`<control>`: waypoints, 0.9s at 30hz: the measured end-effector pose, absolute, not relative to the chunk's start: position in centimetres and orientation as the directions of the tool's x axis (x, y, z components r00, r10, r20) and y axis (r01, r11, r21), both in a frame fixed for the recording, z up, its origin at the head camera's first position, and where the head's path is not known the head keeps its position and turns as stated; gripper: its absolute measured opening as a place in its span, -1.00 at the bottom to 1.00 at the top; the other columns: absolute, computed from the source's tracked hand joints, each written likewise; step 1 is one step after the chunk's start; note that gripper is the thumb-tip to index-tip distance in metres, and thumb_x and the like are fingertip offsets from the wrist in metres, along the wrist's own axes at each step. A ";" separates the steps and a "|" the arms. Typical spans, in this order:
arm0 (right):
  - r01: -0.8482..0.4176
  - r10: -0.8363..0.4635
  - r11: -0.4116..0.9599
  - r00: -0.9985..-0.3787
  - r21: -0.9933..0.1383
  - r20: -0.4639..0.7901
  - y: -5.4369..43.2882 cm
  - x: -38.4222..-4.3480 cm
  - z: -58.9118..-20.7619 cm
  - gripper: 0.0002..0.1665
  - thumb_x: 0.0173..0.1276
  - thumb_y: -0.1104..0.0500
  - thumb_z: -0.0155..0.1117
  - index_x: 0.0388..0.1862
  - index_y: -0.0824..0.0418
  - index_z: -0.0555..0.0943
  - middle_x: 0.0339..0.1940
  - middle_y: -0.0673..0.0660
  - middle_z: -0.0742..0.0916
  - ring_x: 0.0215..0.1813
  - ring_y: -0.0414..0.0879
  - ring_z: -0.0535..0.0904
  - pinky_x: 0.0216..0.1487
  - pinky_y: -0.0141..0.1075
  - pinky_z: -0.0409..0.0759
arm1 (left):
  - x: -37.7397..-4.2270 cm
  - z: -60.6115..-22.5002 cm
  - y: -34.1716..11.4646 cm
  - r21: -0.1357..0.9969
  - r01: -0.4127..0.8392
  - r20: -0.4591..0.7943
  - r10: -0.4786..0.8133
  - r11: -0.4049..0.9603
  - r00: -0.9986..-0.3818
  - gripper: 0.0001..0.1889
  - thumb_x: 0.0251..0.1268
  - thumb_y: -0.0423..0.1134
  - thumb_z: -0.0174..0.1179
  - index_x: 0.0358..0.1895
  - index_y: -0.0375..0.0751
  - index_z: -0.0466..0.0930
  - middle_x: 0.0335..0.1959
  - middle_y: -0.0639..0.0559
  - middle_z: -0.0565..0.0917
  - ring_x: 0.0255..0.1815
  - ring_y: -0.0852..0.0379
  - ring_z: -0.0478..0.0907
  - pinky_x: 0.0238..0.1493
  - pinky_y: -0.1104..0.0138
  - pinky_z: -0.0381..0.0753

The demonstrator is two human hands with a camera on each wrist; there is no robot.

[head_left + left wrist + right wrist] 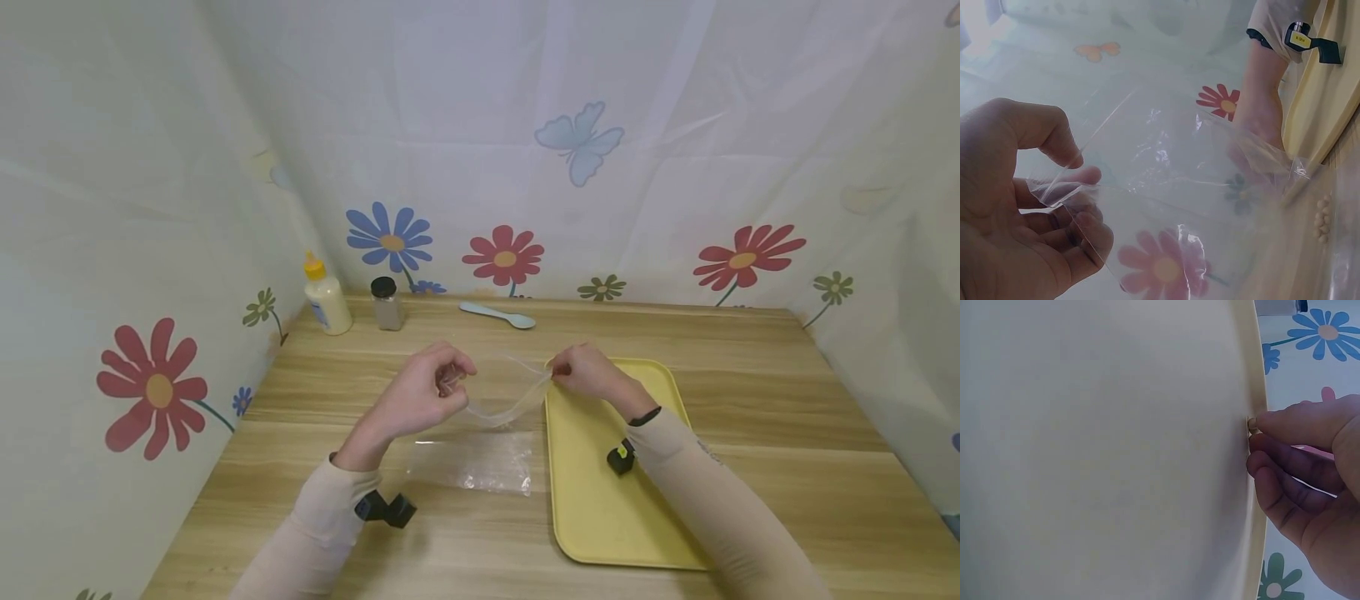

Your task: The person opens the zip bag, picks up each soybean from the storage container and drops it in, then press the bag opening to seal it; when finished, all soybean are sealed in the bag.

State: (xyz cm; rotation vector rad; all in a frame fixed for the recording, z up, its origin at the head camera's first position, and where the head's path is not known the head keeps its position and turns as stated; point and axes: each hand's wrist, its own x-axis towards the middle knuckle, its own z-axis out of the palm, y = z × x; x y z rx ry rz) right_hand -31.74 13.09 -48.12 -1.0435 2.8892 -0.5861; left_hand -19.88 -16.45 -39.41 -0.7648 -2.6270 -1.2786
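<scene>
Loosely, your left hand point(422, 393) curved round one edge of a clear plastic bag point(491, 471), thumb and forefinger tips apart, while your right hand point(588, 372) pinched the opposite edge between thumb and bent fingers, at the left rim of the yellow tray point(592, 517). Both forearms angled inward, and the bag spanned your hands — its mouth spread, its lower part over the wooden table point(780, 400). Small pale round pieces point(1322, 219) showed near the tray. Farther back stood a yellow-capped bottle point(327, 304) and a black-lidded jar point(387, 310), with a pale blue spoon point(497, 314) lying flat — all before a flower-printed sheet point(450, 117).
</scene>
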 end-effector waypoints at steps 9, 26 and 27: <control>-0.600 -0.615 0.721 -0.785 -0.345 0.080 12.9 -31.7 -48.1 -0.92 0.22 0.27 0.34 -0.31 0.19 0.75 -0.35 0.05 0.78 -0.30 -0.15 0.64 -0.18 -0.23 0.63 | -19.8 -39.4 -16.5 0.705 0.488 0.312 0.393 0.515 -0.865 -0.70 -0.06 -0.43 0.15 -0.16 -0.29 0.60 -0.35 0.03 0.52 -0.38 0.12 0.44 -0.39 0.37 0.52; -0.579 -0.603 0.745 -0.797 -0.331 0.036 12.7 -31.5 -47.9 -0.94 0.21 0.28 0.33 -0.37 0.21 0.73 -0.37 0.05 0.76 -0.31 -0.13 0.64 -0.19 -0.22 0.63 | -19.8 -39.4 -16.5 0.701 0.489 0.317 0.388 0.518 -0.865 -0.72 -0.06 -0.42 0.16 -0.18 -0.20 0.60 -0.36 -0.02 0.53 -0.39 0.13 0.43 -0.40 0.38 0.50; -0.576 -0.601 0.745 -0.799 -0.336 0.038 12.7 -31.4 -47.8 -0.94 0.22 0.28 0.33 -0.37 0.21 0.73 -0.37 0.05 0.76 -0.31 -0.13 0.63 -0.20 -0.22 0.62 | -19.8 -39.4 -16.5 0.702 0.491 0.318 0.389 0.516 -0.865 -0.71 -0.06 -0.42 0.16 -0.17 -0.22 0.60 -0.36 -0.02 0.53 -0.39 0.12 0.43 -0.40 0.38 0.50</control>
